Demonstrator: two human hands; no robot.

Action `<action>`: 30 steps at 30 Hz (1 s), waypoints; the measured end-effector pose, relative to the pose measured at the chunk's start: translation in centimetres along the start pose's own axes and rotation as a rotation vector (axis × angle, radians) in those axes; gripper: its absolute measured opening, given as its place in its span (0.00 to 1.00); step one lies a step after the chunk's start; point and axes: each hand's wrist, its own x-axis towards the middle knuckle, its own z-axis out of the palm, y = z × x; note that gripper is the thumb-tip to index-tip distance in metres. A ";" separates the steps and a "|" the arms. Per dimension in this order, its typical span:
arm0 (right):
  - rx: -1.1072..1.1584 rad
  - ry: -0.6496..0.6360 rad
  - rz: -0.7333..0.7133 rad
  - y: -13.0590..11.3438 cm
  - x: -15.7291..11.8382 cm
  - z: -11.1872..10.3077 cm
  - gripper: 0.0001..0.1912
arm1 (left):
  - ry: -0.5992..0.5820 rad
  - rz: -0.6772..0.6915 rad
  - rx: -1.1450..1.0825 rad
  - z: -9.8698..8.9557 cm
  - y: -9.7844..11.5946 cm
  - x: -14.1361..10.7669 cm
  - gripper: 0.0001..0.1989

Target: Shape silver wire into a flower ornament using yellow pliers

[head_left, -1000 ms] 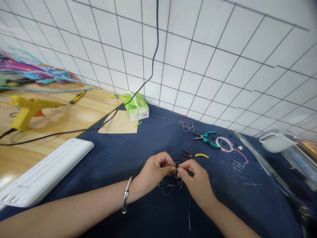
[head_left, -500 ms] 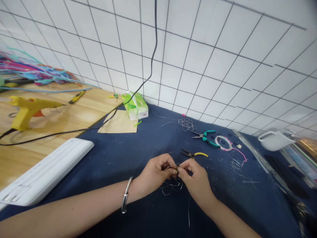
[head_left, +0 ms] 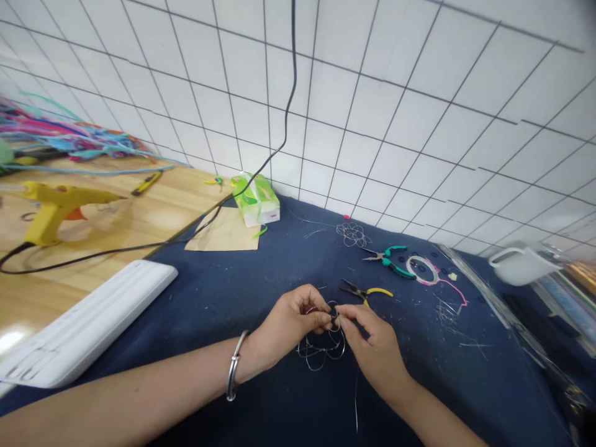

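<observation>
My left hand [head_left: 294,323], with a silver bangle at the wrist, pinches a looped piece of thin silver wire [head_left: 316,357]. My right hand [head_left: 370,338] pinches the same wire from the other side, fingertips close to the left ones. Several petal-like loops hang below my fingers, and a small dark bit shows between the fingertips. One loose wire end trails down beside my right hand. Just beyond my hands lie yellow-handled pliers [head_left: 363,292], partly hidden by the right hand. Farther back, a similar looped wire shape [head_left: 352,234] rests on the blue cloth [head_left: 223,298].
Teal-handled pliers [head_left: 388,257], a white ring coil [head_left: 421,270] and wire scraps [head_left: 447,313] lie right. A white mug [head_left: 526,264] stands far right. Leftward are a tissue pack [head_left: 258,202], a white power strip-like block [head_left: 97,323], a yellow glue gun [head_left: 56,205] and a black cable [head_left: 289,93].
My fingertips have parted slightly, and the right hand has shifted a little down and right. More of the wire loops now shows between and below the hands.
</observation>
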 end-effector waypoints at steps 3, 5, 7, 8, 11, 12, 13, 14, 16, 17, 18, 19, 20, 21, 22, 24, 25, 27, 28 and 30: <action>-0.013 -0.004 -0.102 0.4 0.0 0.0 0.13 | 0.015 -0.008 -0.021 -0.1 0.2 0.0 0.05; -0.030 0.000 -0.132 0.5 0.0 0.1 0.16 | 0.018 -0.010 -0.027 -0.1 0.2 0.0 0.05; -0.059 0.011 -0.165 0.7 0.0 0.2 0.16 | 0.018 -0.013 -0.029 -0.1 0.2 0.0 0.06; -0.078 0.019 -0.195 0.8 0.0 0.3 0.16 | 0.016 -0.015 -0.030 -0.1 0.1 0.0 0.06; -0.130 0.052 -0.317 1.1 -0.1 0.3 0.14 | 0.004 -0.018 -0.034 -0.1 -0.1 0.1 0.06; -0.139 0.060 -0.350 1.2 -0.1 0.4 0.14 | -0.002 -0.016 -0.033 -0.1 -0.2 0.1 0.05; -0.142 0.065 -0.371 1.2 -0.1 0.4 0.14 | -0.005 -0.014 -0.031 -0.1 -0.3 0.1 0.05; -0.141 0.066 -0.377 1.2 -0.1 0.4 0.14 | -0.006 -0.011 -0.027 -0.2 -0.4 0.1 0.05; -0.131 0.061 -0.367 1.2 0.0 0.4 0.14 | 0.000 -0.002 -0.019 -0.2 -0.5 0.0 0.05; -0.125 0.059 -0.360 1.1 0.0 0.4 0.13 | 0.005 0.003 -0.015 -0.2 -0.5 0.0 0.05; -0.116 0.055 -0.354 1.0 0.0 0.4 0.13 | 0.008 0.008 -0.011 -0.2 -0.5 -0.1 0.05; -0.105 0.052 -0.349 1.0 0.0 0.4 0.12 | 0.009 0.014 -0.007 -0.2 -0.5 -0.1 0.05; -0.092 0.049 -0.344 0.9 0.0 0.4 0.11 | 0.008 0.020 -0.004 -0.1 -0.4 -0.2 0.05; -0.079 0.048 -0.337 0.9 -0.1 0.4 0.10 | 0.005 0.026 -0.001 -0.1 -0.4 -0.2 0.05; -0.067 0.047 -0.330 0.9 -0.1 0.4 0.10 | 0.002 0.031 -0.002 0.0 -0.3 -0.2 0.05; -0.046 0.045 -0.317 0.9 -0.1 0.4 0.09 | -0.004 0.038 -0.017 0.0 -0.2 -0.3 0.05; -0.038 0.044 -0.315 1.0 -0.1 0.5 0.09 | -0.007 0.039 -0.030 0.1 -0.2 -0.3 0.05; -0.028 0.040 -0.316 1.0 -0.1 0.5 0.10 | -0.010 0.033 -0.057 0.1 -0.2 -0.3 0.06; -0.025 0.038 -0.320 1.1 0.0 0.5 0.10 | -0.014 0.025 -0.063 0.1 -0.2 -0.3 0.06; -0.031 0.022 -0.323 1.1 0.0 0.4 0.11 | -0.024 0.005 -0.061 0.0 -0.2 -0.3 0.06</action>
